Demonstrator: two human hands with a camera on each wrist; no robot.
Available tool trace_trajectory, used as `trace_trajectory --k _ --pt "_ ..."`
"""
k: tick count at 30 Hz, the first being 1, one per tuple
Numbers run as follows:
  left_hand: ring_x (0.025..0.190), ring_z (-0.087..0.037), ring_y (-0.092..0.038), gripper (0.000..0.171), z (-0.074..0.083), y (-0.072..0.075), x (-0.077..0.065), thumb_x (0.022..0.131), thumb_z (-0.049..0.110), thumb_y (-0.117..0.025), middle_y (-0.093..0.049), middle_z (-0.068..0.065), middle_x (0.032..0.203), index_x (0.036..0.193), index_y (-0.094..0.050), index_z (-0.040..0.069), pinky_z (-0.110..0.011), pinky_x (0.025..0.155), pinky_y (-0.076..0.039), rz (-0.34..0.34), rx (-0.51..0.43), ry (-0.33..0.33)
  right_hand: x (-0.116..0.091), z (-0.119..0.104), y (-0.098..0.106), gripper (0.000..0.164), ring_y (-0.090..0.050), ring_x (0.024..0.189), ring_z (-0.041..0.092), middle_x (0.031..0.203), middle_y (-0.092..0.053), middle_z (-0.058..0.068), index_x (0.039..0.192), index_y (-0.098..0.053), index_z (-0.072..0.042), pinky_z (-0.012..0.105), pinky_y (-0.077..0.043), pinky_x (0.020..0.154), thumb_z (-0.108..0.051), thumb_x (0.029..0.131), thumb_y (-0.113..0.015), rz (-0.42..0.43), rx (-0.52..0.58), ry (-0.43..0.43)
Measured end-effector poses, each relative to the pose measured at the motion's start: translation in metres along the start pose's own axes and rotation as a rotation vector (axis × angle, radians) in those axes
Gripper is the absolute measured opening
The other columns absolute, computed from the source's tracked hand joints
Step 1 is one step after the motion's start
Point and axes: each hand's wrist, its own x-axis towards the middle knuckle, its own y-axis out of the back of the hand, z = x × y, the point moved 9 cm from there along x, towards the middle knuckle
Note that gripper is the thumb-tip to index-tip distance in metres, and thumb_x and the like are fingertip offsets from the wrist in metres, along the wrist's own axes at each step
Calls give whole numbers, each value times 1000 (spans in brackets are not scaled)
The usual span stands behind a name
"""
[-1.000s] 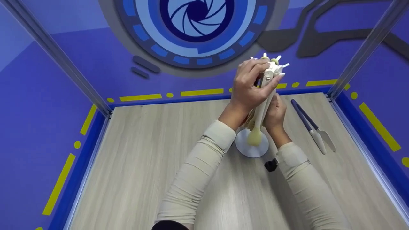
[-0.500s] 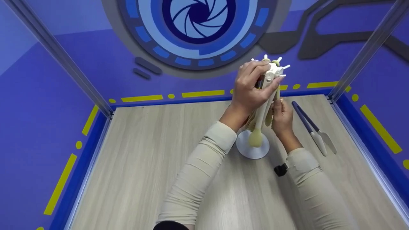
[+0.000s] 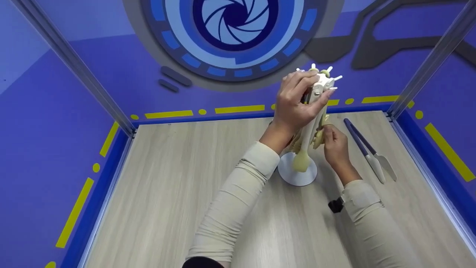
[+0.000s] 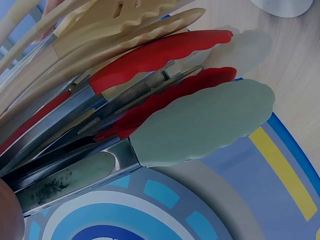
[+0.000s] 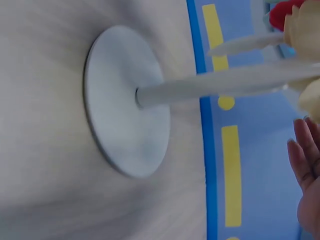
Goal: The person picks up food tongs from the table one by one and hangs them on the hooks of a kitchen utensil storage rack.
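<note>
My left hand [image 3: 299, 98] grips the top of a white utensil stand, fingers over the spiked hub [image 3: 324, 80]. From the stand hang a pale tool with a cream end [image 3: 301, 162], green-tipped tongs [image 4: 200, 125], red-tipped tongs [image 4: 165, 55] and cream scalloped tongs [image 3: 318, 138]. Beside the cream tongs is my right hand [image 3: 336, 147], its fingertips close to their lower part. In the right wrist view its fingers [image 5: 302, 155] look fairly straight, with a small gap below the cream tip. The stand's round base [image 5: 120, 110] rests on the table.
Tongs with dark blue handles and grey ends [image 3: 372, 150] lie on the wooden table [image 3: 200, 178] to the right. Blue printed walls [image 3: 93, 74] and metal posts enclose the back and sides.
My right hand has moved down and to the right, away from the pole, and more of the cream tongs shows. My left hand keeps its hold on the stand's top.
</note>
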Motion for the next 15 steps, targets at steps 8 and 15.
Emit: trace_trajectory --k 8,15 --pt "107 -14 -64 40 1 -1 1 87 44 -72 -73 -5 112 105 -74 8 -22 107 -41 2 7 -5 3 33 35 50 -62 88 8 95 -71 8 100 -70 -7 18 -44 80 -49 103 -44 73 -182 -83" --pt "108 -15 -64 40 0 -1 0 87 44 -72 -73 -5 112 105 -73 8 -23 109 -40 5 0 -1 4 69 72 52 -57 105 32 106 -64 18 102 -68 -1 47 -41 95 -51 96 -56 151 -355 -169"
